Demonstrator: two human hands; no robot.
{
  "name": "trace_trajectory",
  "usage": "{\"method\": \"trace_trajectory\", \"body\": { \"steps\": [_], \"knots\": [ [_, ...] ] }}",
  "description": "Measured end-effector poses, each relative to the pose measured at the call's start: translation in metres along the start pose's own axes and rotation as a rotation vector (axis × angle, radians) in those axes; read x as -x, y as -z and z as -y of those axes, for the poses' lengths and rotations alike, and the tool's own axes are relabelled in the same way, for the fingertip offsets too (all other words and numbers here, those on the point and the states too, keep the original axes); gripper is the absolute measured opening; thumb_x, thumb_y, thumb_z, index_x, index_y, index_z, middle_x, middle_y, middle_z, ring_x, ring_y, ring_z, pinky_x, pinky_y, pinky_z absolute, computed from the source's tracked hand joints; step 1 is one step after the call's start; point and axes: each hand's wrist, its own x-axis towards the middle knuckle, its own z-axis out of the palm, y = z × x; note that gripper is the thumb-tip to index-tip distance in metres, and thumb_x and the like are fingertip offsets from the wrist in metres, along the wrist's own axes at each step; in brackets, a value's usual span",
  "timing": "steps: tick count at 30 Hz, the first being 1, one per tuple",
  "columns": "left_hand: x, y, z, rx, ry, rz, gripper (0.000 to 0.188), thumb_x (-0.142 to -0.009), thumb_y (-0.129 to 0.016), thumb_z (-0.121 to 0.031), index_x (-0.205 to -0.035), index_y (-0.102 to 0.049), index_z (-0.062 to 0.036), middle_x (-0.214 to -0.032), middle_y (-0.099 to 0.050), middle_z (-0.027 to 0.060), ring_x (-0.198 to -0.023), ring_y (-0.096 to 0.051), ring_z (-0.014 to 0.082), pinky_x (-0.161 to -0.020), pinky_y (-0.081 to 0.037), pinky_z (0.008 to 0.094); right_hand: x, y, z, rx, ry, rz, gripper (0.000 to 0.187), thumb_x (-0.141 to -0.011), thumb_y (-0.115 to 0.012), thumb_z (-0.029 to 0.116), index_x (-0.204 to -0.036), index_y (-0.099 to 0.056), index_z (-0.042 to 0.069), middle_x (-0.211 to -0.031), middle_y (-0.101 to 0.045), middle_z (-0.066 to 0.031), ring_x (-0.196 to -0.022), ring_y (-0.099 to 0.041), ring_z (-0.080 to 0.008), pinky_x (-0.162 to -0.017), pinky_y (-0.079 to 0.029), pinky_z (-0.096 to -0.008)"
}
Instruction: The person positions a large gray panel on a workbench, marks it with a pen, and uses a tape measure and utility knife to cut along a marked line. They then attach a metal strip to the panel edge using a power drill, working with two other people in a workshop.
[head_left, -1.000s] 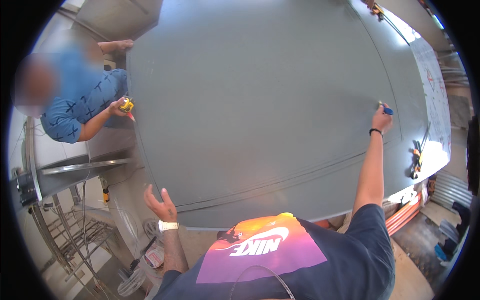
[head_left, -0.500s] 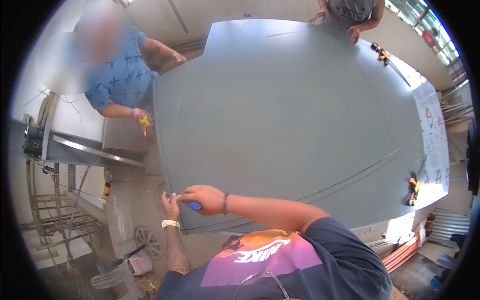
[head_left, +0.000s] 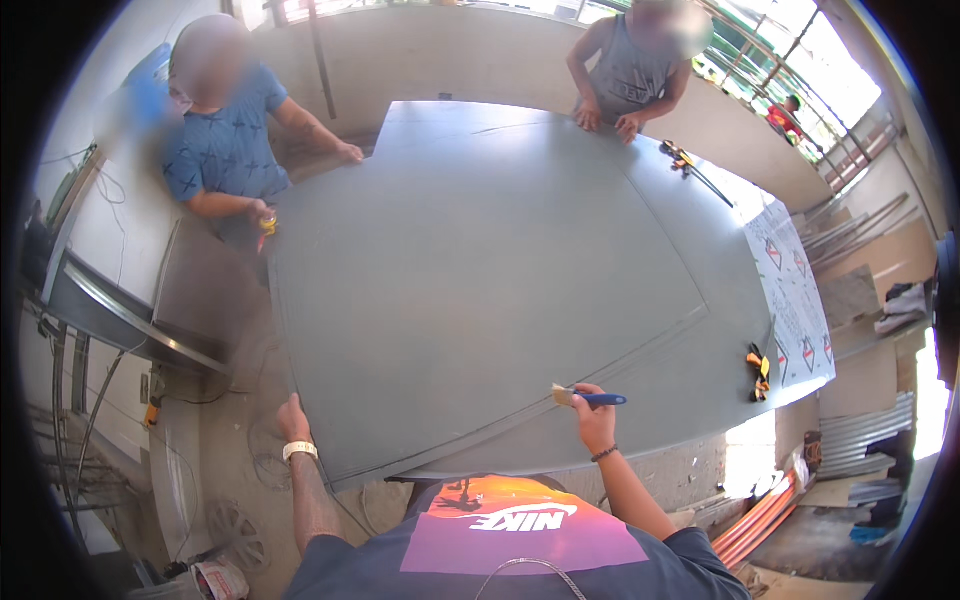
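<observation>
A large grey sheet (head_left: pixel 470 280) lies in front of me on top of another grey sheet (head_left: pixel 690 390), whose surface shows past its right and near edges. My right hand (head_left: pixel 597 420) is closed round a paintbrush (head_left: pixel 598 399) with a blue handle and pale bristles, held just over the upper sheet's near edge line. The bristles point left. At the near left corner, my left hand (head_left: pixel 295 420) grips the sheet's edge; part of its fingers is hidden.
Two bar clamps (head_left: pixel 684 162) (head_left: pixel 760 373) sit along the right side, near a printed film strip (head_left: pixel 790 290). A co-worker at left holds a small yellow-and-red tool (head_left: pixel 267 228); another leans hands on the far edge. Orange pipes (head_left: pixel 757 525) lie low right.
My right hand has swung from the left corner to the right with the paintbrush. My left hand has gone to the sheet's edge. The view has tilted up and shifted right.
</observation>
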Motion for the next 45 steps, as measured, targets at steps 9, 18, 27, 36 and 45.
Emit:
{"method": "trace_trajectory", "body": {
  "steps": [9,18,27,36,45],
  "knots": [
    [0.095,0.054,0.003,0.325,0.320,-0.108,0.037,-0.100,-0.054,-0.031,-0.096,-0.061,0.0055,-0.099,-0.066,0.0119,-0.085,-0.061,0.0240,-0.080,-0.052,0.0422,0.060,0.023,-0.020,0.061,-0.058,-0.032,0.024,-0.091,-0.068,0.011,-0.112,-0.069,0.000,-0.100,-0.071,-0.0087,-0.093,-0.065,-0.0157,-0.084,-0.052,-0.0298],
    [0.254,0.086,0.005,0.647,0.390,-0.232,0.045,-0.100,-0.050,-0.033,-0.112,-0.063,0.0079,-0.113,-0.068,0.0142,-0.100,-0.065,0.0248,-0.089,-0.053,0.0385,0.065,0.008,-0.019,-0.065,0.185,0.403,0.024,-0.078,-0.048,-0.006,-0.090,-0.068,0.000,-0.092,-0.072,-0.0062,-0.086,-0.063,-0.0121,-0.079,-0.051,-0.0286],
    [0.310,0.075,0.021,0.619,0.350,-0.217,0.049,-0.095,-0.059,-0.040,-0.110,-0.059,0.0068,-0.114,-0.062,0.0127,-0.106,-0.057,0.0233,-0.096,-0.047,0.0414,0.144,0.059,-0.064,0.064,-0.128,0.711,0.022,-0.094,-0.065,0.021,-0.100,-0.071,0.000,-0.080,-0.068,-0.0031,-0.072,-0.062,-0.0101,-0.066,-0.049,-0.0279],
    [0.471,0.003,0.017,0.840,0.616,0.443,0.039,-0.092,-0.066,-0.032,-0.115,-0.052,-0.0046,-0.114,-0.055,0.0135,-0.106,-0.053,0.0250,-0.093,-0.046,0.0437,0.242,0.120,-0.114,-0.299,-0.565,0.598,0.047,-0.095,-0.070,0.032,-0.129,-0.061,0.001,-0.099,-0.070,-0.0047,-0.068,-0.059,-0.0128,-0.067,-0.051,-0.0271],
    [0.533,-0.054,0.004,0.790,0.693,1.273,0.025,-0.095,-0.060,-0.026,-0.112,-0.049,-0.0126,-0.131,-0.058,0.0077,-0.120,-0.061,0.0271,-0.099,-0.047,0.0450,0.231,0.220,-0.160,0.024,-0.561,0.079,0.039,-0.093,-0.067,0.034,-0.111,-0.065,0.000,-0.087,-0.072,-0.0114,-0.057,-0.057,-0.0158,-0.055,-0.049,-0.0316]
  ]
}}
